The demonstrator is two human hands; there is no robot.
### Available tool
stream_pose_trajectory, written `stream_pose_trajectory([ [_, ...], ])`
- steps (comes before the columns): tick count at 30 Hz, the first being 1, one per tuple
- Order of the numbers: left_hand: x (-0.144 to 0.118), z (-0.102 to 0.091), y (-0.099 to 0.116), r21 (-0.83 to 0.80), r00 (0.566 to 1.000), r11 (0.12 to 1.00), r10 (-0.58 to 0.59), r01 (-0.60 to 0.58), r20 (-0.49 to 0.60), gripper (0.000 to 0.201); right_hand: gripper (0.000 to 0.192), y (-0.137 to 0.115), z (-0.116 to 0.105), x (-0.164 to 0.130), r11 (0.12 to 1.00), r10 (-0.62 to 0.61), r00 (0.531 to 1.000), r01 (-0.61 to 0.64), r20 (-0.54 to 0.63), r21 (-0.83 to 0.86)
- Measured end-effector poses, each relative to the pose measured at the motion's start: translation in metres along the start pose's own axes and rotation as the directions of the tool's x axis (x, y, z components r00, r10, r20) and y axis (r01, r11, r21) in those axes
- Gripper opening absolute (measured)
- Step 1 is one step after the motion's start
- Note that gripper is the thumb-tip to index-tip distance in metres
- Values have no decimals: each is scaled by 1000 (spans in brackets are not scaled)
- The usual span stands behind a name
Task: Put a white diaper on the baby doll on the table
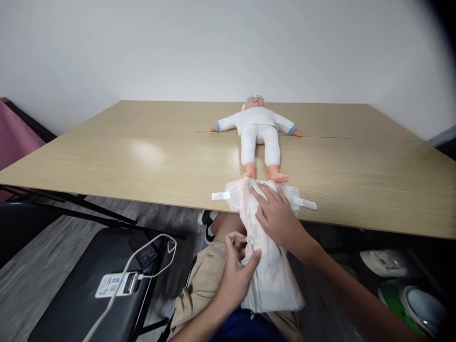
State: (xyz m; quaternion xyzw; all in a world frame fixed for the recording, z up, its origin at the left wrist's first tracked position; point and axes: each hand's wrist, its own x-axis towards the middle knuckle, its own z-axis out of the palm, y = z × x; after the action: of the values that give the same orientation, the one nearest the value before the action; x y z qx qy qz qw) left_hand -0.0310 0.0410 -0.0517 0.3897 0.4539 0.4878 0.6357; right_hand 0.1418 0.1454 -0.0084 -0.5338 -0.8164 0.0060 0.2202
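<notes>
Here a white diaper (265, 251) hangs over the near edge of the table (142, 161) — its upper part lies flat on the wood, and the rest drops down toward the person's lap. Two white fastening tabs stick out from its top corners, one to the left and one to the right, both resting on the tabletop. The right hand (276, 213) lies on the diaper's upper part at the table edge, fingers spread wide and pressed flat against the material, fingertips pointing toward the far side. The left hand (237, 270) is lower, below the table edge, with fingers curled and thumb pinching the diaper's left side — it holds a fold of the cloth.

Just beyond the diaper, a baby doll (259, 137) in a white suit lies on its back on the table, arms out to both sides, its feet near the diaper's top edge and its head toward the far wall.

Below the table on the left, a black chair seat (78, 294) carries a white power bank (116, 284) with a white cable (149, 249) looped from it.
</notes>
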Motion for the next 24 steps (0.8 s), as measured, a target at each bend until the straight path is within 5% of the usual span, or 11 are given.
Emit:
stream_pose_trajectory([
  [9, -6, 2, 1, 169, 995, 982, 89, -81, -39, 50, 65, 0, -9, 5, 999, 11, 1000, -10, 22, -52],
  [13, 0, -13, 19, 372, 977, 903, 204, -213, 65, 34, 64, 9, -6, 4, 1000, 7, 1000, -6, 27, -29],
  [15, 14, -24, 38, 524, 925, 765, 350, -374, 149, 27, 62, 13, -5, 3, 1000, 4, 999, -3, 41, -16],
  [19, 74, -42, 92, 742, 724, 312, 610, -593, 322, 15, 56, 14, -4, 1, 1000, -1, 999, 2, 44, -16],
  [21, 118, -44, 119, 795, 661, 98, 621, -599, 421, 15, 55, 13, -4, 1, 1000, -1, 999, 2, 36, -23],
  [24, 187, -39, 149, 819, 658, -183, 512, -544, 552, 38, 56, 11, -4, 5, 999, 2, 1000, -2, 27, -34],
])
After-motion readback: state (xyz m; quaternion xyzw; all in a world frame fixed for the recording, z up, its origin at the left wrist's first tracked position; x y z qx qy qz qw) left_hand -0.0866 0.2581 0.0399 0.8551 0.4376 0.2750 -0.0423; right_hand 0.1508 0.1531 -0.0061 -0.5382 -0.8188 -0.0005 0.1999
